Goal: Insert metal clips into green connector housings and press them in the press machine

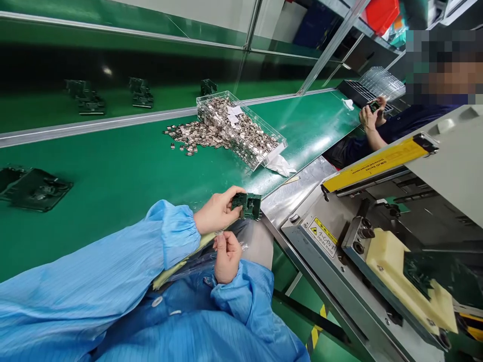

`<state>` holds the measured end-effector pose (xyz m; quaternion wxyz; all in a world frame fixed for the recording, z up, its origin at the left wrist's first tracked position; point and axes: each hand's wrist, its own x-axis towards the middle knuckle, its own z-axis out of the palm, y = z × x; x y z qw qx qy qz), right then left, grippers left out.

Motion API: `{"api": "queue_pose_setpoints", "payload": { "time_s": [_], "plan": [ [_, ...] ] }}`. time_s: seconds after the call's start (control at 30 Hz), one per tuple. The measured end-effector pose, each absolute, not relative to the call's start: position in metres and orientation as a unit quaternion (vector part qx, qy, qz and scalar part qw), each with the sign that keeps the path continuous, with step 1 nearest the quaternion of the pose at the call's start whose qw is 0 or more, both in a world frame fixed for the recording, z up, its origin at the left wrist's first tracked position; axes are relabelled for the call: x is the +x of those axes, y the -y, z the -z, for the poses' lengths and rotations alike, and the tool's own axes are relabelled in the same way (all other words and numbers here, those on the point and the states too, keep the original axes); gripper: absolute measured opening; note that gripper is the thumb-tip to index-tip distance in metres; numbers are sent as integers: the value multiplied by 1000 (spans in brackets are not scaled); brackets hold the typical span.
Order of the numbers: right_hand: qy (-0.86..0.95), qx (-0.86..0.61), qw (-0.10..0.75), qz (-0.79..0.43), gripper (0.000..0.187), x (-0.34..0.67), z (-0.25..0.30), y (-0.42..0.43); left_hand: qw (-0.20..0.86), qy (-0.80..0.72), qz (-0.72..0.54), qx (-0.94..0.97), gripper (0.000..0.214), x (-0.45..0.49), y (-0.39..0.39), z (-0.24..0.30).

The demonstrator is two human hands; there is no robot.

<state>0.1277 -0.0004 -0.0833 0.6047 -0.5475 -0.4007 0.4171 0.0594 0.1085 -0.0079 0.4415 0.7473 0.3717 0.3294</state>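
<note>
My left hand [217,211] is closed around the edge of a small green circuit board [252,206], holding it up near the front edge of the green work surface [124,176]. Below it, above my lap, my right hand [228,256] is pinched; a small pale glint shows at the fingertips, too small to name. Further back stands a clear plastic tray [279,147] heaped with small silvery metal parts [256,134]. More of these parts [199,134] lie spilled in a loose pile at the tray's left side.
Dark green boards [43,188] lie at the left of the surface. At the right stands a machine with a yellow safety bar [381,163], a hand-injury warning label [322,236] and a cream fixture [405,276]. Beyond it, a co-worker's hands [372,116] hold a small board.
</note>
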Motion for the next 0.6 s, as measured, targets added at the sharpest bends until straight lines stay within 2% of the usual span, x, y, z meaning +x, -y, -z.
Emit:
{"api": "queue_pose_setpoints", "payload": {
  "time_s": [0.33,0.4,0.5,0.6],
  "plan": [
    [463,-560,590,-353,39,125,98,7,426,-376,-324,757,34,61,-107,6],
    [485,-568,562,-357,38,131,101,10,425,-378,-327,755,34,60,-108,5],
    [511,-602,474,-391,37,147,105,8,435,-383,-330,746,34,60,-109,8],
    [526,-631,395,-410,34,168,108,-4,490,-376,-352,703,34,62,-113,15]
  ]
}}
